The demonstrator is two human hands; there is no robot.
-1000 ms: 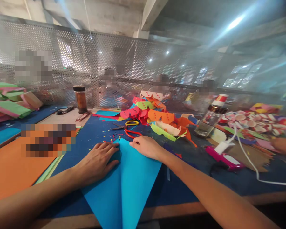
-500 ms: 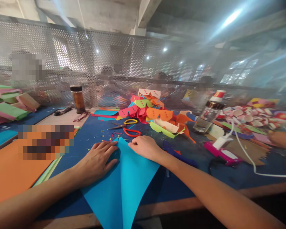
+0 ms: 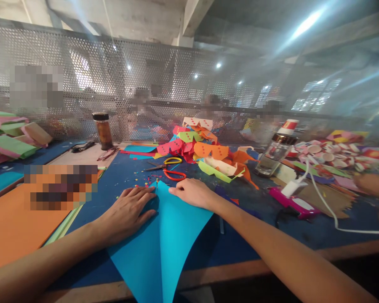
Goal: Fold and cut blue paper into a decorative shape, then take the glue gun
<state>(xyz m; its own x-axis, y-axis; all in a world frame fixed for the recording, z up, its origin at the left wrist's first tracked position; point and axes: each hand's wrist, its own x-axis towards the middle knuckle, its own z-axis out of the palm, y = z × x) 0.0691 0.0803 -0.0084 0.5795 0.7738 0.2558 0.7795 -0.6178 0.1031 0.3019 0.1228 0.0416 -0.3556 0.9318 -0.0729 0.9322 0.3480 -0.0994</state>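
Observation:
A blue sheet of paper (image 3: 164, 240) lies folded on the dark blue table mat (image 3: 120, 176), its point aimed away from me and its near end over the table edge. My left hand (image 3: 128, 212) lies flat on the left flap, fingers stretched out. My right hand (image 3: 192, 192) presses the top of the right flap near the tip, fingers curled down on the paper. The right flap bows up slightly along its outer edge.
Yellow-handled and red-handled scissors (image 3: 170, 168) lie just beyond the tip. Behind them is a heap of cut coloured paper (image 3: 205, 151). A dark jar (image 3: 102, 130), a glass bottle (image 3: 276, 153), a pink device with a white cable (image 3: 293, 202) and orange sheets (image 3: 15, 223) surround the mat.
Both hands stay on the blue paper. The right flap's outer edge has lifted and curved a little; the view has shifted slightly.

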